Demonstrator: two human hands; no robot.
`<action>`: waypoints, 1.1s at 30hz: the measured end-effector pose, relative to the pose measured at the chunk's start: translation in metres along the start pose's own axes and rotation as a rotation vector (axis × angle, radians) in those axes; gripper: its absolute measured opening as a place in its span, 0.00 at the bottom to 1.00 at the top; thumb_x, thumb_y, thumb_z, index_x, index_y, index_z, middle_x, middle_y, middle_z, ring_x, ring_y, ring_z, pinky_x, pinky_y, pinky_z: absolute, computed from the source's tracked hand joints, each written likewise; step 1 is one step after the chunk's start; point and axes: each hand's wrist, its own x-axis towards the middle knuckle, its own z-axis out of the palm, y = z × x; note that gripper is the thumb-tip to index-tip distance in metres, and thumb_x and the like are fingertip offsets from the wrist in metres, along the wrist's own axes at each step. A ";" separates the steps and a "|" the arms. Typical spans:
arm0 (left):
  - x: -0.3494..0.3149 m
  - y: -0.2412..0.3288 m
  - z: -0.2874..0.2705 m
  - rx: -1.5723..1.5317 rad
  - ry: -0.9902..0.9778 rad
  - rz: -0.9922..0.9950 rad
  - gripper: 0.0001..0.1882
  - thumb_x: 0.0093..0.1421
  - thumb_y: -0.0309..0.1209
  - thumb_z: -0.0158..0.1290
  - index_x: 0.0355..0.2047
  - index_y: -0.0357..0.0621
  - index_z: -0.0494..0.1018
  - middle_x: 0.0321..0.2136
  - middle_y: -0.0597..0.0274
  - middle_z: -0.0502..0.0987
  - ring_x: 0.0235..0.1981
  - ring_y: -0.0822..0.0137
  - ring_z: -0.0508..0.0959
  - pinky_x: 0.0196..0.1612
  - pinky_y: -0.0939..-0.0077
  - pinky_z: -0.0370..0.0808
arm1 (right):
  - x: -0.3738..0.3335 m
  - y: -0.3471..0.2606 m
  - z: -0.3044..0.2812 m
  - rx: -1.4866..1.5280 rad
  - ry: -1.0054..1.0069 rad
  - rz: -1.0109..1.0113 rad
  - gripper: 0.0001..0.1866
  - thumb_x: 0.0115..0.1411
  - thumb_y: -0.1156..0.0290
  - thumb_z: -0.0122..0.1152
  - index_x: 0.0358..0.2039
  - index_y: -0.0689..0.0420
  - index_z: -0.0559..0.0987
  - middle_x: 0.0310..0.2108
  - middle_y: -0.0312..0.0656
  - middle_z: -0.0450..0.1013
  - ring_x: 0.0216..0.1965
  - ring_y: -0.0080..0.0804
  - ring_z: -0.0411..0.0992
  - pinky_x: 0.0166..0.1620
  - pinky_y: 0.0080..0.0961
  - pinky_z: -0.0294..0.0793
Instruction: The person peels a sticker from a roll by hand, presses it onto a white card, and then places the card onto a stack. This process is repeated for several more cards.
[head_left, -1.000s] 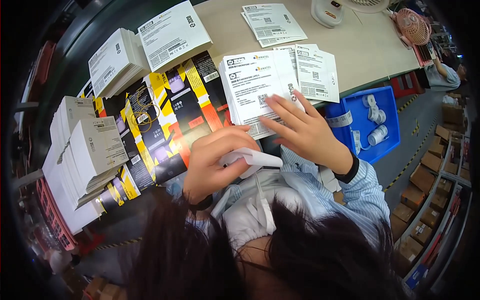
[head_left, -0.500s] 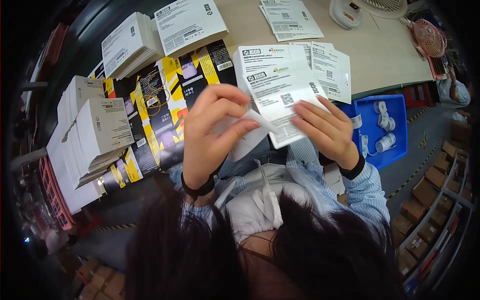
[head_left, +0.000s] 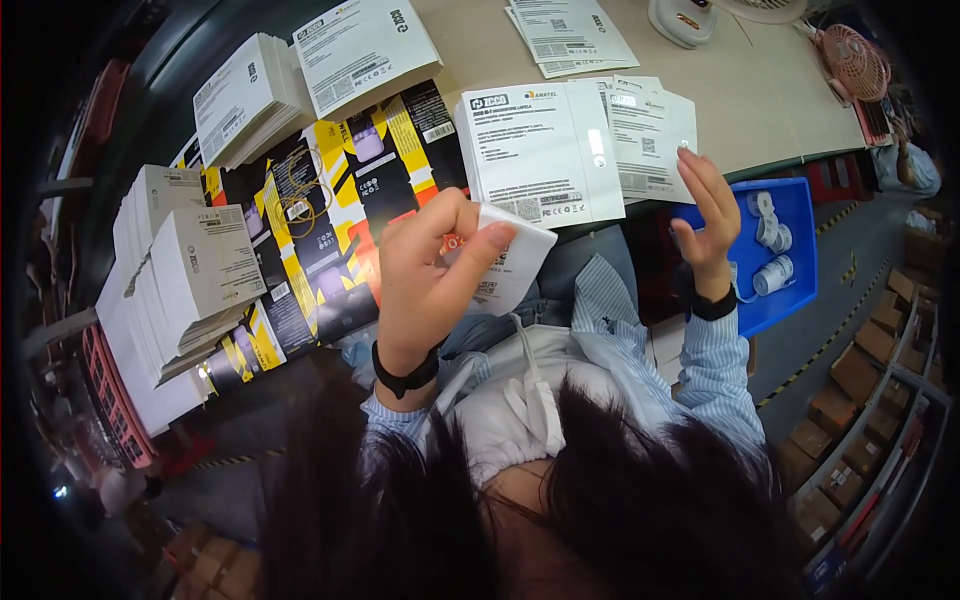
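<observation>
The left hand [head_left: 425, 275] is raised over the lap, fingers [head_left: 478, 250] clamped on a folded white leaflet [head_left: 515, 262], thumb on top and the other fingers behind it. The leaflet is held clear of the table, just below the table edge in the view. The right hand [head_left: 705, 225] is raised to the right of it, holding nothing, fingers apart and extended, with the fingertips at the near edge of the paper stack [head_left: 560, 150]. Both wrists carry dark bands. Below the right hand, a blue bin [head_left: 795, 215] holds small white rolls [head_left: 772, 272]. The paper stack lies on the near edge of the table [head_left: 740, 110], white printed sheets fanned to the right. To the left of the left hand, flat black-and-yellow cartons [head_left: 340, 220] lie overlapped, with stacks of white flat cartons [head_left: 190, 280] beside and beyond them. Further sheets [head_left: 570, 35] lie at the far side of the table. A pink fan [head_left: 855, 60] stands at the far right.
</observation>
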 end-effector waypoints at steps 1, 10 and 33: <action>-0.001 -0.001 0.000 0.016 -0.007 0.009 0.14 0.53 0.24 0.54 0.16 0.39 0.61 0.16 0.65 0.70 0.18 0.79 0.67 0.20 0.85 0.62 | -0.001 -0.010 0.000 0.107 0.022 0.032 0.15 0.49 0.68 0.61 0.37 0.61 0.77 0.39 0.46 0.74 0.41 0.38 0.72 0.46 0.32 0.70; 0.007 -0.005 0.027 -0.134 0.159 -0.012 0.16 0.53 0.26 0.55 0.15 0.38 0.60 0.22 0.62 0.74 0.22 0.76 0.69 0.24 0.85 0.64 | 0.052 -0.102 0.009 0.706 -0.577 0.397 0.11 0.50 0.69 0.59 0.31 0.64 0.77 0.29 0.46 0.74 0.32 0.35 0.73 0.34 0.23 0.69; 0.007 -0.013 0.028 0.070 0.026 0.142 0.06 0.51 0.26 0.56 0.21 0.37 0.73 0.14 0.62 0.71 0.12 0.70 0.68 0.54 0.59 0.65 | 0.062 -0.101 0.023 0.811 -0.261 0.515 0.04 0.46 0.80 0.61 0.25 0.63 0.75 0.26 0.40 0.71 0.30 0.25 0.69 0.35 0.18 0.66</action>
